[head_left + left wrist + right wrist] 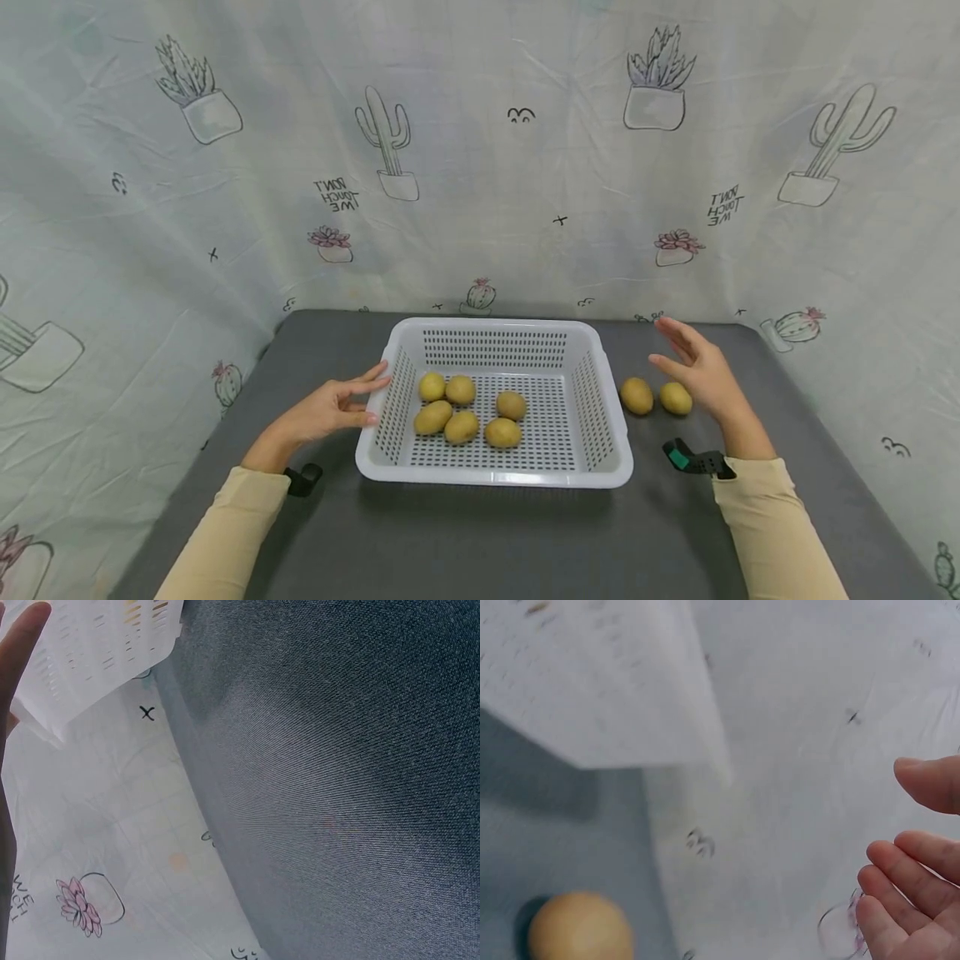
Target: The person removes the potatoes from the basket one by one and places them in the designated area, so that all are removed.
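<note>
A white plastic basket (495,477) with slotted walls stands in the middle, holding several yellow-brown potatoes (503,433). At its left rim is my left hand (330,410), with fingers extended and fingertips right at the edge. In the left wrist view one straight finger (26,645) shows beside the basket wall (97,667). Two more potatoes lie to the right of the basket, one close to its wall (637,396) and another potato (676,398) farther right. Just above and behind that one, my right hand (701,375) is raised with thumb and fingers spread apart, holding nothing.
A dark grey cloth-covered table (480,542) lies under everything. Behind and at both sides hangs a pale curtain (480,167) printed with cacti and succulents. Black straps with small mounts sit at both wrists, the right mount (693,460) showing a green patch.
</note>
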Demonstrator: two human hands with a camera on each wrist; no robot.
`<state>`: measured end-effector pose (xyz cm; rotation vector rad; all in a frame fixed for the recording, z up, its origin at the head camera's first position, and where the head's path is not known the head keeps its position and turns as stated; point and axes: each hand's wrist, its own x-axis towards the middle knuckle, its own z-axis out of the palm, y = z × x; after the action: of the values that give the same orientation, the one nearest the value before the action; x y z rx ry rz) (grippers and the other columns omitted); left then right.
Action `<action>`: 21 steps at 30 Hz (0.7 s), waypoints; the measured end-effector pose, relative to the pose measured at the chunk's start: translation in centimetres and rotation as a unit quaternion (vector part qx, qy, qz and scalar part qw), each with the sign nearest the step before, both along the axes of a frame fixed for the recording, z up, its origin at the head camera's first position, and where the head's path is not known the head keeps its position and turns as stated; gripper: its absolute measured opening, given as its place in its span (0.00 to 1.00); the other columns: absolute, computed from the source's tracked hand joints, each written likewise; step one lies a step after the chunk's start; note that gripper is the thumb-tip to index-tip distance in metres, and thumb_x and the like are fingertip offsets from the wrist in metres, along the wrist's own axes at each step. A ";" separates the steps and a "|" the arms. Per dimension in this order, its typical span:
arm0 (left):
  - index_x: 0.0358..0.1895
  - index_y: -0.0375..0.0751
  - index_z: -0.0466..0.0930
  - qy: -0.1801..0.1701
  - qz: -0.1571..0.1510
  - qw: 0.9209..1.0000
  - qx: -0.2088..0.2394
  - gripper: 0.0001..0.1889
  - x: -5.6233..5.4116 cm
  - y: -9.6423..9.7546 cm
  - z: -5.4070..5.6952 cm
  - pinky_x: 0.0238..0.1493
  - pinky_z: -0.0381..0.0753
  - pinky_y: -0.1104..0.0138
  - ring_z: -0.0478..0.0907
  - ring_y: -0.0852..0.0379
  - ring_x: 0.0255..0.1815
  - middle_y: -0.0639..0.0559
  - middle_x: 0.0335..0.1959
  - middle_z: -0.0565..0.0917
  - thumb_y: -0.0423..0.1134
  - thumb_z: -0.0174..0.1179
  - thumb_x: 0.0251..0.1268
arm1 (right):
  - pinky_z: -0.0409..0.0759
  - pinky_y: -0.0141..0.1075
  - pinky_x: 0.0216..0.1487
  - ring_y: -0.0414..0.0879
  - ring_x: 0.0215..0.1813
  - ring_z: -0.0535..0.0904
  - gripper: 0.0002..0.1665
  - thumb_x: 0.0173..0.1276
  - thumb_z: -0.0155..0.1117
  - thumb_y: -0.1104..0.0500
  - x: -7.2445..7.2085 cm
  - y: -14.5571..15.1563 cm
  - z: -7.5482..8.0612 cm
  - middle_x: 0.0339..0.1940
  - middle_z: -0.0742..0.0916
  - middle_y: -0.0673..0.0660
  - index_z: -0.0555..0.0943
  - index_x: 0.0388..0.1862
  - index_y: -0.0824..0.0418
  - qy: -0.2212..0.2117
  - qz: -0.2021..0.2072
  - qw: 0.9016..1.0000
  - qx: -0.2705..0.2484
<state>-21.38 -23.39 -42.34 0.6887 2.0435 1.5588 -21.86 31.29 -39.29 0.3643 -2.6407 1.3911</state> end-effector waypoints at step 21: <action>0.72 0.29 0.51 -0.003 0.000 1.000 0.016 0.37 0.0 0.1 -0.1 0.50 0.80 0.66 0.76 0.43 0.58 0.42 0.77 0.33 0.31 0.61 0.63 | 0.59 0.30 0.70 0.58 0.74 0.56 0.38 0.68 0.61 0.63 -1.7 -6.3 2.8 0.73 0.65 0.65 0.58 0.73 0.65 0.024 0.108 0.990 -0.083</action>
<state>-21.42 -23.32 -42.44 0.6957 2.0186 1.5953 -23.56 24.98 -36.52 0.6702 -2.4849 1.6288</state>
